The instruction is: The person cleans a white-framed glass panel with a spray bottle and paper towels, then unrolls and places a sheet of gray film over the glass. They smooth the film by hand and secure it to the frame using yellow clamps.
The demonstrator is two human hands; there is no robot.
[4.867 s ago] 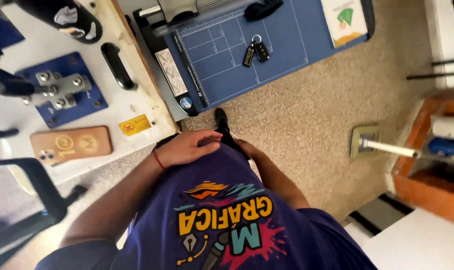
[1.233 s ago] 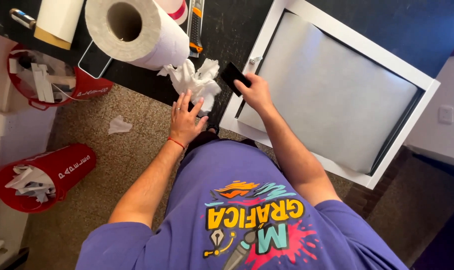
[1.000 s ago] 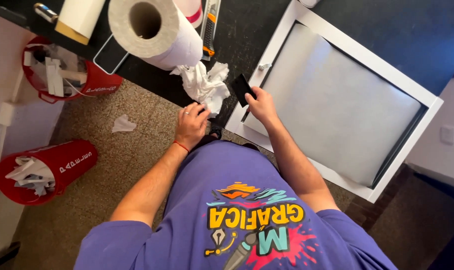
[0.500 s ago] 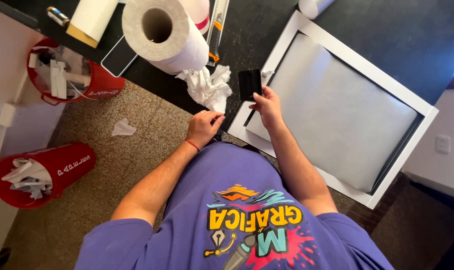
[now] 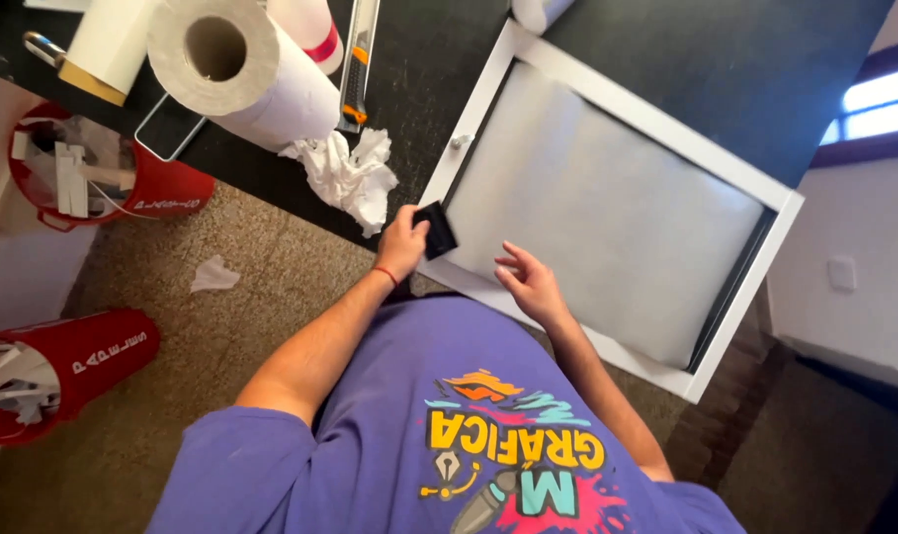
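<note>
A left hand [image 5: 401, 242] pinches a small black squeegee [image 5: 436, 229] at the near-left corner of a white-framed panel [image 5: 765, 297] lying on a dark table [image 5: 666, 59]. From that grip the grey sheet [image 5: 607, 213] stretches toward two o'clock, its long axis running eleven to five. At four o'clock of the squeegee, the right hand [image 5: 533, 282] rests flat on the sheet, fingers spread, holding nothing.

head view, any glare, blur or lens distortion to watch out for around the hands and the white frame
Head view: the window at the right edge is blown out; even light on the white frame, no hard glare; left hand with the black squeegee and right hand are slightly soft; wide lens skews the frame and table edge.
</note>
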